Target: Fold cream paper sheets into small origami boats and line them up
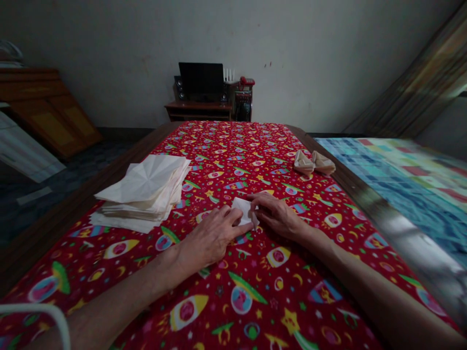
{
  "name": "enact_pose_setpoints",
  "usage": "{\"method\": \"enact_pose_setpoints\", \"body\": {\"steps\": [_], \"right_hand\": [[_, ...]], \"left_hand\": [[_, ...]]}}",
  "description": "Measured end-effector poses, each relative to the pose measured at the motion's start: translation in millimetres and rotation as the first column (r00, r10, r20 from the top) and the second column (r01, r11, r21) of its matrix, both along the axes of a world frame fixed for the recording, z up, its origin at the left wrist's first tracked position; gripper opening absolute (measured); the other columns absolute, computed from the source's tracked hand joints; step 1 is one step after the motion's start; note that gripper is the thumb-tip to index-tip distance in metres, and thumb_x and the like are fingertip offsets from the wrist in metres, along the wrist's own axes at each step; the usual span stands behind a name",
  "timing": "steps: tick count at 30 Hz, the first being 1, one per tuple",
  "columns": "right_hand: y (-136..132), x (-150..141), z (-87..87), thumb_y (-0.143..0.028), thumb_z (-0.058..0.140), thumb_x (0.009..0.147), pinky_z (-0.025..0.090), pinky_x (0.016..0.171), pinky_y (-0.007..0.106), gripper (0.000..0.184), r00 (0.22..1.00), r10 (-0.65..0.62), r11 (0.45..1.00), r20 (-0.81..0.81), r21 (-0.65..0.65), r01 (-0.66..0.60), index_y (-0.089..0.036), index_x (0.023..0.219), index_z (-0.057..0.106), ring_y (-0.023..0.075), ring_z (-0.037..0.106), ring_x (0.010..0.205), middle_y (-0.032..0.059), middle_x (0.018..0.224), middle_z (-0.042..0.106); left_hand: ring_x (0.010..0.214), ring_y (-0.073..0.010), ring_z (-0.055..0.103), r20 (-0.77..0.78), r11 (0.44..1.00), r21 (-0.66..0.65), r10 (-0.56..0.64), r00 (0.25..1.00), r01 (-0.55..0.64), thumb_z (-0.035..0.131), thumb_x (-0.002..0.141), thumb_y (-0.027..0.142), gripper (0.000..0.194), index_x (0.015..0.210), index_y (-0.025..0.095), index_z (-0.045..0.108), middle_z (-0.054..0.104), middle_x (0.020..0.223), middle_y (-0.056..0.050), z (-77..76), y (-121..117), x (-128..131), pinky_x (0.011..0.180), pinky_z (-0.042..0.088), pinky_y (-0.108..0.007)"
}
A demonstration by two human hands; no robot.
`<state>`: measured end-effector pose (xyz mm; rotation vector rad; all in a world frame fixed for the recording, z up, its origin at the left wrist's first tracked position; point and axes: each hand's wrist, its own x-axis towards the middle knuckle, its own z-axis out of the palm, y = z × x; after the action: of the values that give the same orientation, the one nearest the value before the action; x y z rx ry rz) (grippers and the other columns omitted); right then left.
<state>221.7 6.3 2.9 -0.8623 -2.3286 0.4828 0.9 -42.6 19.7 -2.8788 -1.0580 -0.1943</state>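
A small folded piece of white paper (243, 210) lies on the red patterned tablecloth (239, 296) between my hands. My left hand (218, 229) is closed on its left and near edges, with thumb and fingers against the paper. At the paper's right side, my right hand (274, 214) pinches a raised flap; the fingertips are partly hidden behind it. To the left rests a stack of creased paper sheets (151, 180), the top one marked with fold lines fanning from its middle. Folded paper pieces (314, 163) stand at the right edge of the cloth.
A white cable (54, 311) curves in at the lower left, beside my left forearm. Beyond the table's right edge is a bed with a colourful checked cover (394, 180). Against the far wall stand a monitor (201, 78) with speakers and a red telephone (247, 81). A wooden cabinet (44, 107) is at left.
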Motion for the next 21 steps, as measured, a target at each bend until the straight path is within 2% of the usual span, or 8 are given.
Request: {"method": "enact_pose_setpoints", "body": {"steps": [7, 11, 15, 18, 21], "right_hand": [[-4.4, -2.7, 1.4, -0.018, 0.058, 0.081, 0.048, 0.07, 0.029, 0.008, 0.995, -0.1, 0.995, -0.008, -0.032, 0.099, -0.019, 0.088, 0.055, 0.0172, 0.058, 0.081, 0.0055, 0.09, 0.063], [-2.2, -0.3, -1.4, -0.018, 0.057, 0.084, 0.046, 0.086, 0.036, 0.007, 1.0, -0.005, 0.998, 0.029, 0.06, 0.004, -0.019, 0.086, 0.063, 0.0218, 0.055, 0.104, 0.0102, 0.111, 0.062], [0.8, 1.7, -4.5, -0.022, 0.051, 0.09, 0.045, 0.09, 0.039, 0.018, 0.994, 0.069, 0.983, 0.089, 0.166, -0.083, -0.022, 0.097, 0.068, 0.0222, 0.054, 0.107, 0.0098, 0.115, 0.062], [0.0, 1.9, -2.8, -0.021, 0.048, 0.091, 0.045, 0.09, 0.04, 0.023, 0.989, 0.085, 0.976, 0.12, 0.191, -0.107, -0.023, 0.102, 0.067, 0.0224, 0.054, 0.107, 0.0099, 0.117, 0.062], [-1.8, 1.8, -0.1, -0.019, 0.047, 0.091, 0.045, 0.09, 0.04, 0.024, 0.985, 0.101, 0.973, 0.142, 0.19, -0.127, -0.022, 0.103, 0.067, 0.0225, 0.054, 0.107, 0.0108, 0.119, 0.061]], "left_hand": [[0.102, -0.0223, 0.046, 0.041, 0.996, -0.067, -0.054, 0.998, 0.056, 0.043, 0.082, 0.002, 0.059, 0.13, 0.037, 0.046, 0.047, 0.11, -0.004, -0.2, 5.1, -8.2, 0.092, 0.043, -0.038], [0.104, -0.0213, 0.046, 0.077, 0.99, -0.105, -0.082, 0.994, 0.09, 0.044, 0.083, 0.004, 0.057, 0.128, 0.037, 0.048, 0.048, 0.114, -0.004, 0.5, 6.9, -12.4, 0.093, 0.043, -0.037], [0.104, -0.0212, 0.048, 0.111, 0.993, -0.087, -0.071, 0.991, 0.081, 0.043, 0.085, 0.005, 0.057, 0.134, 0.034, 0.041, 0.05, 0.114, -0.004, -1.7, 6.5, -11.6, 0.092, 0.044, -0.038], [0.104, -0.0214, 0.049, 0.2, 0.998, -0.059, -0.023, 0.979, 0.035, 0.046, 0.09, 0.018, 0.053, 0.14, 0.029, 0.03, 0.052, 0.113, -0.005, -6.3, 5.2, -8.3, 0.091, 0.045, -0.038], [0.102, -0.0219, 0.051, 0.25, 0.998, -0.042, 0.054, 0.967, -0.045, 0.054, 0.089, 0.032, 0.061, 0.142, 0.027, 0.025, 0.053, 0.11, -0.005, -10.2, 3.7, -3.7, 0.087, 0.048, -0.037]]}}
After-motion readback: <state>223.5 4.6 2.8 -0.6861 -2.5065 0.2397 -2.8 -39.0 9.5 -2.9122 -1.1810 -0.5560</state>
